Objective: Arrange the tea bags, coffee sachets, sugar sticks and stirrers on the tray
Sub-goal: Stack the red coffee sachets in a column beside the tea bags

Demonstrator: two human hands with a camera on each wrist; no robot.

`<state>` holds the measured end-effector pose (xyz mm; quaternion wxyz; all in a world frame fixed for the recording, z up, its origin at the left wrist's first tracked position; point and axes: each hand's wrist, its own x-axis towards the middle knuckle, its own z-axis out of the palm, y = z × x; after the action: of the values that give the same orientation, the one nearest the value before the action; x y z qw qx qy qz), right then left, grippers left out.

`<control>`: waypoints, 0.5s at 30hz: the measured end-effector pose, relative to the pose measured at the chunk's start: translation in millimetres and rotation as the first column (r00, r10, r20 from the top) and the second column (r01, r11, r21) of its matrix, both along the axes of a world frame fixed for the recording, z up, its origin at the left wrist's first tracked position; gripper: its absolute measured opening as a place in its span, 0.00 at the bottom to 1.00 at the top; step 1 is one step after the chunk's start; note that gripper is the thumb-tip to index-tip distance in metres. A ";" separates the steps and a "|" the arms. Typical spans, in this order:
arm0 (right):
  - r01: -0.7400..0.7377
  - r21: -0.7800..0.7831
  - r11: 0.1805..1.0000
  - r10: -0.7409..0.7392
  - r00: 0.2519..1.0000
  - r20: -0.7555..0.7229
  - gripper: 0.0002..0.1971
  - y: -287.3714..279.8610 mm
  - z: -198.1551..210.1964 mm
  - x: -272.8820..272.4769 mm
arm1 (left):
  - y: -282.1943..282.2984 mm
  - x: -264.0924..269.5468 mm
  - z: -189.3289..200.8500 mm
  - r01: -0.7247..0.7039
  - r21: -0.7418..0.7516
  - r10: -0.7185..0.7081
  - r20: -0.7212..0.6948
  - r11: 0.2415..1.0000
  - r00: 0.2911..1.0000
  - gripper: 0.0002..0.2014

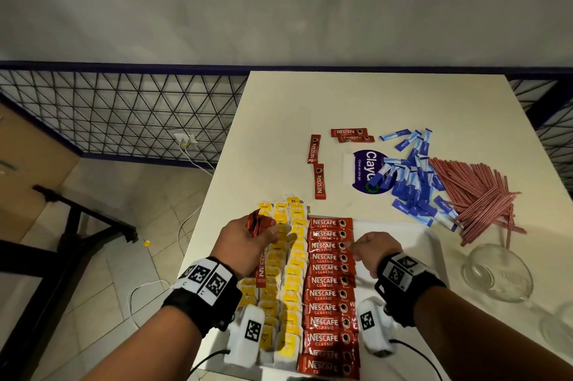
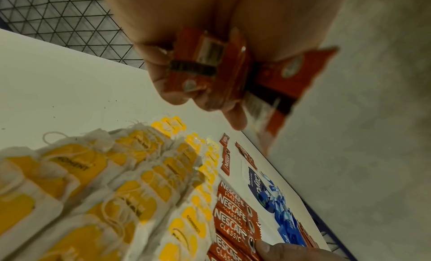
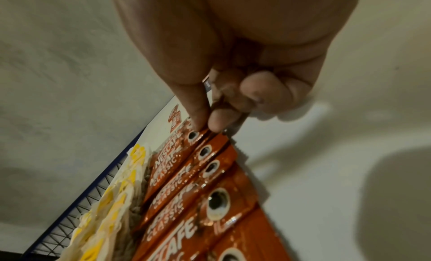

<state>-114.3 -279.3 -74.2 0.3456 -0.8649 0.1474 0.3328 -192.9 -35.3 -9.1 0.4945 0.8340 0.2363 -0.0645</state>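
Dim warm indoor light, soft shadows, wrist views blurred, wide-angle bending at edges

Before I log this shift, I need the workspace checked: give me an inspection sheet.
Surface: white table, bare at its far end.
Job's things: white tray holds yellow-tagged tea bags and a column of red coffee sachets; four loose sachets, blue sugar sticks and red stirrers lie off it.
Clutter: purple-and-white packet, clear glass bowl.
Grippers: left hand grips red sachets; right hand pinches a tray sachet.
Cables: white floor cables; black wrist leads.
Surroundings: wire mesh fence, grey wall.
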 end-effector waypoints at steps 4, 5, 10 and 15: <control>-0.026 -0.007 1.000 0.026 1.000 0.007 0.16 1.5 2.1 -0.8 | -0.4 -0.3 -0.4 0.001 -0.006 -0.001 0.001 1.000 1.000 0.03; -0.037 -0.009 0.999 0.037 0.999 0.004 0.16 1.5 2.7 -1.1 | -0.7 -0.5 -0.3 0.007 -0.004 -0.007 0.005 1.000 1.000 0.04; -0.084 -0.082 0.993 0.087 0.996 0.034 0.21 -0.7 13.6 -1.3 | -4.3 -1.4 4.1 0.050 -0.003 -0.050 -0.005 0.999 0.999 0.10; -0.258 0.298 0.919 0.172 0.943 0.285 0.09 21.1 57.1 -11.4 | -17.9 -1.0 12.2 0.198 -0.309 -0.199 0.029 0.930 0.980 0.10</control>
<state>-125.7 -258.3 -17.2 0.4626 -0.8408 -0.0524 0.2761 -193.9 -53.2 3.1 0.6100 0.7653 0.1385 -0.1518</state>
